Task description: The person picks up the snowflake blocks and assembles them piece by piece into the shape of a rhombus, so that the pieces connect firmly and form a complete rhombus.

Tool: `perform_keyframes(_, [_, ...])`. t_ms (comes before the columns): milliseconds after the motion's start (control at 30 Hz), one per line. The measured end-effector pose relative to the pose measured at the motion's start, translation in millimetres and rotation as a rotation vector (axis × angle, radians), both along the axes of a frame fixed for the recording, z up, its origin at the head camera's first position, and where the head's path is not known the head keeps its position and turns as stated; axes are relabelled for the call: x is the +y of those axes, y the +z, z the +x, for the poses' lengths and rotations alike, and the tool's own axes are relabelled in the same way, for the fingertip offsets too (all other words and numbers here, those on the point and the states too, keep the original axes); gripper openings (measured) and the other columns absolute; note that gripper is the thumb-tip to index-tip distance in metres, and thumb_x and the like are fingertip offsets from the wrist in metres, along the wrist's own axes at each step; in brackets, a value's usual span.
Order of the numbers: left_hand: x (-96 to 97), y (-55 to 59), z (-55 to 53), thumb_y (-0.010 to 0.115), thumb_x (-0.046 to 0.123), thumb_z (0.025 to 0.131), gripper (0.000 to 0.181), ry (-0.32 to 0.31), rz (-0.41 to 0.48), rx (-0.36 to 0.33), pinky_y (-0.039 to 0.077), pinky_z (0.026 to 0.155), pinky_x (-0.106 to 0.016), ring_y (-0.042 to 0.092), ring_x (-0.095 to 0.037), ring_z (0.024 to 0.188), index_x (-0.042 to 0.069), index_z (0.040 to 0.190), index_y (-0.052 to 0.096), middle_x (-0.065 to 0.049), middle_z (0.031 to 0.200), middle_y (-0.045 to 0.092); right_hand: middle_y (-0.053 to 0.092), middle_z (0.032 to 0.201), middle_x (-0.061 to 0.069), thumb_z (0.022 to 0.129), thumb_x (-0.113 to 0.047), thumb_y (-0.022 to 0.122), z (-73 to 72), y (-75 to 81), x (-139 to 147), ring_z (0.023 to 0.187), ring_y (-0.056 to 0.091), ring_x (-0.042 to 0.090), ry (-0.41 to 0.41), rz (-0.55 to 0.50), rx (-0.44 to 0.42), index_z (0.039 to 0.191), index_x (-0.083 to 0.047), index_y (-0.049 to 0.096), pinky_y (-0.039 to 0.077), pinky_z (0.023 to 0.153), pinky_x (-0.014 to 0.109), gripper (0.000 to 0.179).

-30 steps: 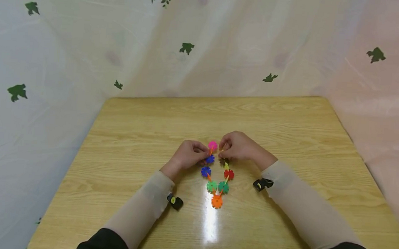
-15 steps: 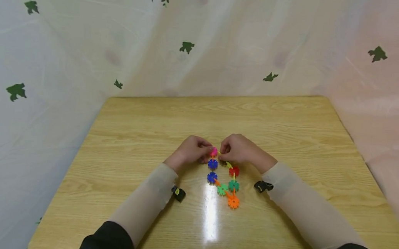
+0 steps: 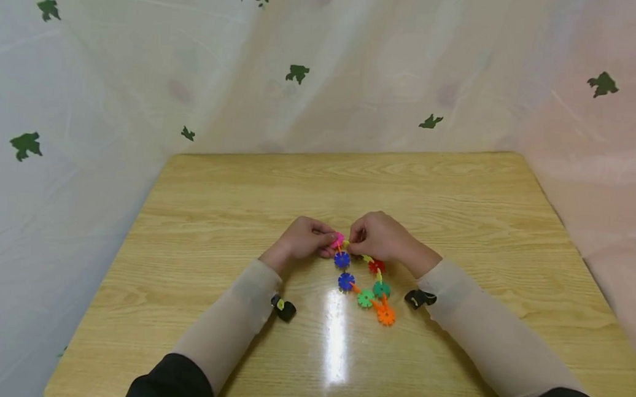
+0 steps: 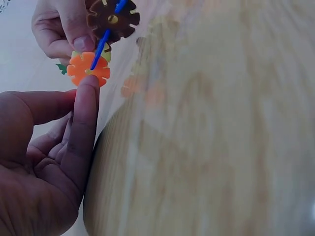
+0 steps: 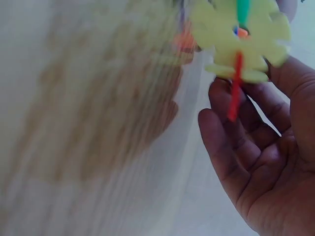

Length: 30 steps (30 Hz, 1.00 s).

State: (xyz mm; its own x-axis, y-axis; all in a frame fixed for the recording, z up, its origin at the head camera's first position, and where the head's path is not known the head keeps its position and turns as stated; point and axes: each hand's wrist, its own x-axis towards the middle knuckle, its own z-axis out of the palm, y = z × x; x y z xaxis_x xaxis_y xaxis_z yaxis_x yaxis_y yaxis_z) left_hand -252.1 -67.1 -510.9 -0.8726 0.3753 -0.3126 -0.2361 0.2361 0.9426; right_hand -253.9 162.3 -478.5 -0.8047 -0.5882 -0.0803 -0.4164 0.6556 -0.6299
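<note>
My left hand [image 3: 304, 239] pinches a pink flower-shaped plastic disc [image 3: 339, 239] at the top of a chain; in the left wrist view the pinched flower disc [image 4: 88, 70] looks orange. Close by, my right hand [image 3: 379, 236] pinches a small yellow piece [image 3: 346, 242] against the pink disc. In the right wrist view, a blurred yellow disc [image 5: 240, 32] stands before its curled fingers. From the hands the chain loops through a blue disc [image 3: 342, 260], another blue disc, a light green disc [image 3: 365, 298], an orange disc [image 3: 386, 315], a teal disc [image 3: 381, 289] and a red disc [image 3: 376, 266].
The loop lies over a wooden table [image 3: 229, 198] with a bright reflection near its front. Behind and beside it hangs a pale curtain [image 3: 361, 54] with leaf prints. Black straps [image 3: 284, 309] sit at both wrists.
The pink disc and the yellow piece, apart a second ago, are now together. The chain's lower end has swung to the right. Both hands have moved only slightly.
</note>
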Motion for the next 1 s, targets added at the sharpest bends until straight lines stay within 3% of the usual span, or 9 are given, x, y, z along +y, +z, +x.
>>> perform_keyframes(200, [-0.6, 1.1, 0.5, 0.067, 0.004, 0.103, 0.023, 0.011, 0.038, -0.029, 0.063, 0.074, -0.032, 0.075, -0.017, 0.074, -0.012, 0.119, 0.069, -0.015, 0.090, 0.077, 0.070, 0.071, -0.012, 0.090, -0.018, 0.082, 0.3, 0.8, 0, 0.068, 0.066, 0.012, -0.019, -0.064, 0.000, 0.073, -0.023, 0.073, 0.054, 0.064, 0.033, 0.019])
perform_keyframes(467, [-0.5, 4.7, 1.8, 0.066, 0.004, 0.103, 0.024, 0.023, 0.072, -0.078, 0.063, 0.075, -0.032, 0.075, -0.017, 0.075, -0.013, 0.121, 0.068, -0.014, 0.089, 0.077, 0.071, 0.074, -0.012, 0.092, -0.018, 0.082, 0.1, -2.1, 1, 0.071, 0.067, 0.011, -0.007, -0.057, -0.022, 0.076, -0.022, 0.074, 0.056, 0.069, 0.033, 0.017])
perform_keyframes(800, [-0.6, 4.2, 2.1, 0.067, 0.005, 0.103, 0.023, 0.011, 0.037, -0.064, 0.063, 0.074, -0.031, 0.075, -0.016, 0.075, -0.011, 0.120, 0.070, -0.014, 0.090, 0.077, 0.069, 0.071, -0.013, 0.092, -0.016, 0.082, 3.0, -2.0, -5, 0.068, 0.063, 0.011, 0.005, -0.080, 0.042, 0.073, -0.021, 0.073, 0.054, 0.069, 0.033, 0.021])
perform_keyframes(1000, [-0.7, 4.5, 2.3, 0.067, 0.005, 0.103, 0.022, -0.001, 0.013, -0.065, 0.063, 0.075, -0.033, 0.076, -0.017, 0.076, -0.010, 0.119, 0.071, -0.016, 0.092, 0.078, 0.068, 0.071, -0.010, 0.093, -0.015, 0.081, 6.4, 0.5, -9, 0.066, 0.059, 0.012, 0.000, -0.101, 0.016, 0.074, -0.018, 0.074, 0.053, 0.067, 0.032, 0.021])
